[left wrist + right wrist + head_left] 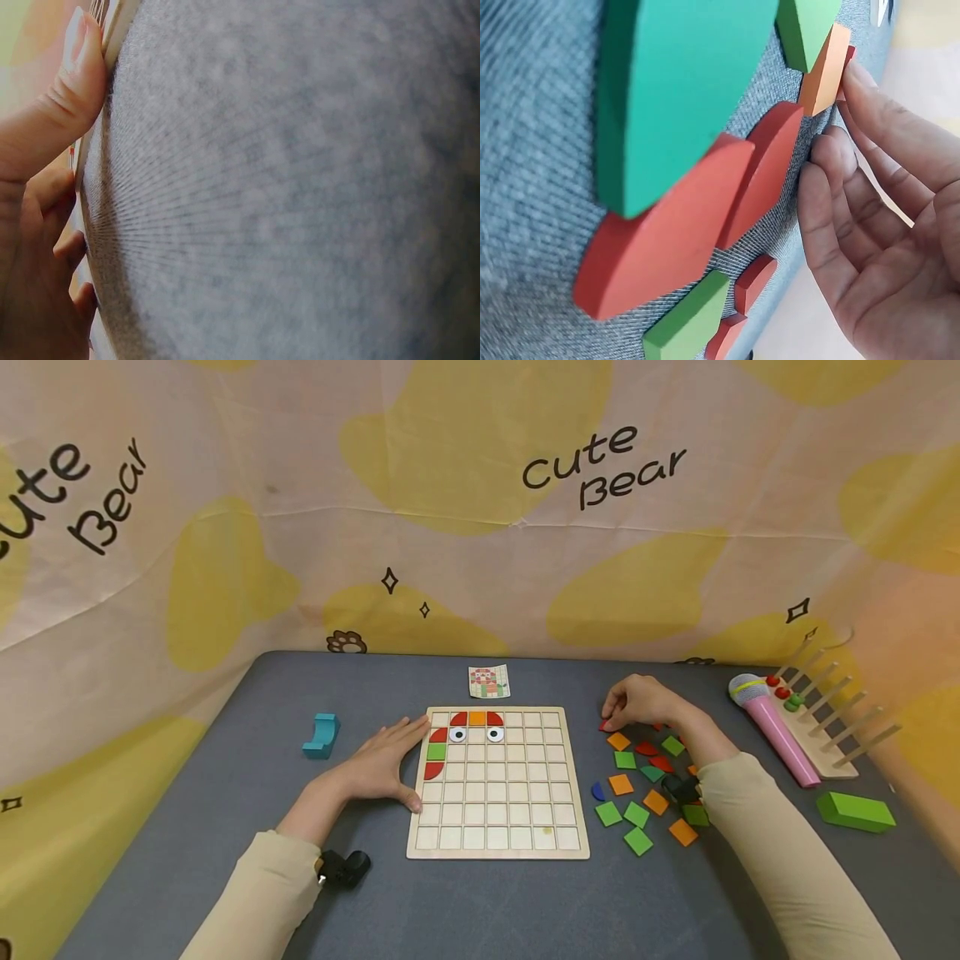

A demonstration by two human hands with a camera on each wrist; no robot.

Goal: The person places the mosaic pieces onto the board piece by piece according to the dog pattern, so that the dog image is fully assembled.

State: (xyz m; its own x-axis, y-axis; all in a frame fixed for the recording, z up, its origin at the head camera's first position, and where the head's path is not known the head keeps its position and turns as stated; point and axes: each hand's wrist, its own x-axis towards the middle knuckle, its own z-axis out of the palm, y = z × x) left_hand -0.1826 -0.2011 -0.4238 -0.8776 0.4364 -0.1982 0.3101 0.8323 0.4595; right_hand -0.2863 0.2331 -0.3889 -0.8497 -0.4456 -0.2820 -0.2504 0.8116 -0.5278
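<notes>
A wooden grid board (pixel 476 814) lies mid-table, with red, orange and green pieces and two round eye pieces in its upper left squares. My left hand (pixel 386 760) is spread along the board's left edge, thumb (pixel 86 67) and fingertips touching the rim. At the far end of a loose scatter of pieces, my right hand (pixel 643 700) pinches a small red piece (pixel 603 726), mostly hidden by the fingers. An orange square (pixel 618 741) lies just below those fingertips. Red petal-shaped pieces (pixel 667 232) and a dark green piece (pixel 682 90) lie nearby.
A small picture card (pixel 489 682) lies behind the board. At left sits a teal curved block (pixel 322 737). On the right are a pink toy microphone (pixel 780 735), a pegged wooden stand (pixel 832 747) and a green block (pixel 856 812). Fabric hangs behind the table.
</notes>
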